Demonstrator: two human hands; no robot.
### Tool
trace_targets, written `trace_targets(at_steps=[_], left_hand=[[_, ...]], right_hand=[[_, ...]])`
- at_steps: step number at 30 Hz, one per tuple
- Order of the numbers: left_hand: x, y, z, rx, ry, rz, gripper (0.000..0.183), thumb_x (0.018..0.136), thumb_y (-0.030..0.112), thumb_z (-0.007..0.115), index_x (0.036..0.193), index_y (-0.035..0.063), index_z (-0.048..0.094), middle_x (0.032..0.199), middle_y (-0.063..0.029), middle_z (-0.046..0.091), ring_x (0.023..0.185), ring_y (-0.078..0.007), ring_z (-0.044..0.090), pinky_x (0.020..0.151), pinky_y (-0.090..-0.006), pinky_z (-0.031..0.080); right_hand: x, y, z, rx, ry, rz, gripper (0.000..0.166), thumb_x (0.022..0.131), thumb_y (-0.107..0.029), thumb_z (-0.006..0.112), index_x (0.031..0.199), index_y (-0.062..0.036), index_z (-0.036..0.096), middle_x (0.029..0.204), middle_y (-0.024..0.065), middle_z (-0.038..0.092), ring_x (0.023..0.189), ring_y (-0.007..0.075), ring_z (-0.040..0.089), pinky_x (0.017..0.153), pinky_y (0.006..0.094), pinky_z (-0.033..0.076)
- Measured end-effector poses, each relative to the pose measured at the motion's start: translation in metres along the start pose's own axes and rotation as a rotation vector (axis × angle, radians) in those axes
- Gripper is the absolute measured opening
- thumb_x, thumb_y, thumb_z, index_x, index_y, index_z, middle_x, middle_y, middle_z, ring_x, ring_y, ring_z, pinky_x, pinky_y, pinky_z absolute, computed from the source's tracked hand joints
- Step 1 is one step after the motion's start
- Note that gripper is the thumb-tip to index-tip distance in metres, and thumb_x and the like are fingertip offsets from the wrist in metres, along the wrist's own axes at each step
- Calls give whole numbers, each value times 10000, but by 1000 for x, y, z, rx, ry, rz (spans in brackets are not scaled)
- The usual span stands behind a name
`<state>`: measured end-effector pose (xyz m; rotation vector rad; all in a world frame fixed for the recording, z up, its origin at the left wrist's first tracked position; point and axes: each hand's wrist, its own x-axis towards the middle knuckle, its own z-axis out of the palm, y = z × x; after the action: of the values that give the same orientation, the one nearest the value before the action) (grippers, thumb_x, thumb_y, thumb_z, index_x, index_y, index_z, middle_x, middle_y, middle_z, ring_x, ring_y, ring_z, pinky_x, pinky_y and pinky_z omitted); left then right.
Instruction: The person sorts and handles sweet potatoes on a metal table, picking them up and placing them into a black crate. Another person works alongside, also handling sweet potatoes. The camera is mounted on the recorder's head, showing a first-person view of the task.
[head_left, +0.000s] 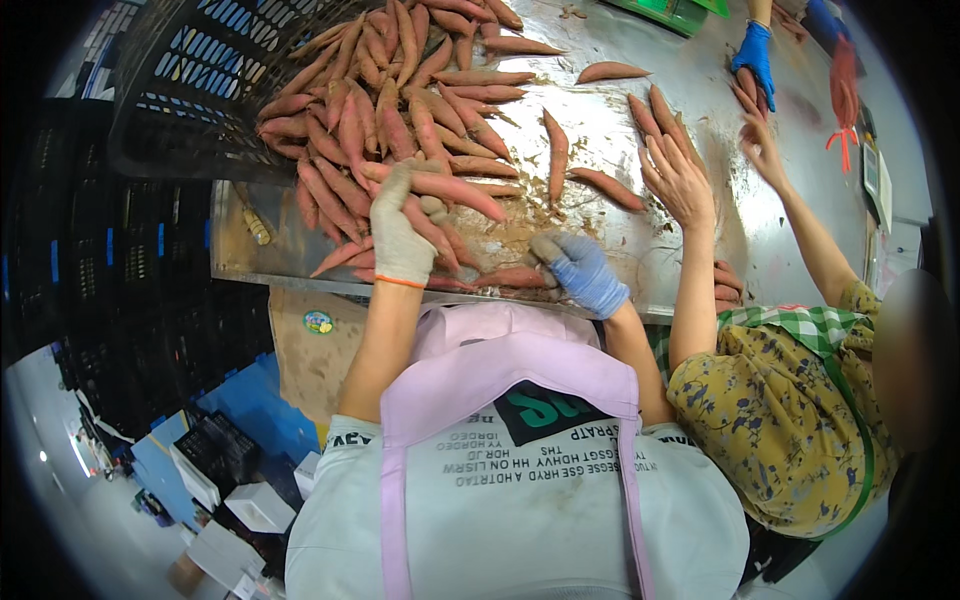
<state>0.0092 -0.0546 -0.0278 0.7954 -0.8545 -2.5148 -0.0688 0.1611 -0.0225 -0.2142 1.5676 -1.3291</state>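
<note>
My left hand (403, 225), in a whitish knit glove with an orange cuff, is closed on a long sweet potato (457, 192) at the edge of the pile. A heap of sweet potatoes (360, 112) spills from a black plastic crate (195, 142) onto the metal table (637, 247). Near the table's front edge is my right hand (581, 271), in a blue knit glove with grey fingertips. Its fingers are curled beside a sweet potato (514, 278); whether they grip it is unclear. Two single sweet potatoes (556, 154) (609, 187) lie right of the pile.
A co-worker's bare hands (679, 184) reach over sweet potatoes at the right. Across the table, another person's blue-gloved hand (755, 64) holds sweet potatoes. A green scale (664, 13) stands at the back, a white scale (876, 180) at far right. Black crates (97, 262) are stacked left.
</note>
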Motion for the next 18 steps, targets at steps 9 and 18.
trace_targets(at_steps=[9, 18], left_hand=[[1, -6, 5, -162, 97, -76, 303, 898, 295, 477, 1043, 29, 480, 799, -66, 550, 598, -128, 517, 478, -227, 411], [-6, -30, 9, 145, -15, -42, 370, 873, 224, 508, 1129, -41, 464, 1023, -129, 542, 929, -191, 536, 808, -295, 445]], right_hand=[[20, 4, 8, -204, 60, -269, 314, 865, -283, 551, 974, 11, 575, 728, 63, 573, 642, 129, 540, 595, 269, 463], [18, -22, 25, -246, 4, -327, 794, 691, -309, 727, 1310, -5, 335, 1210, 160, 481, 1042, 221, 519, 874, 313, 435]])
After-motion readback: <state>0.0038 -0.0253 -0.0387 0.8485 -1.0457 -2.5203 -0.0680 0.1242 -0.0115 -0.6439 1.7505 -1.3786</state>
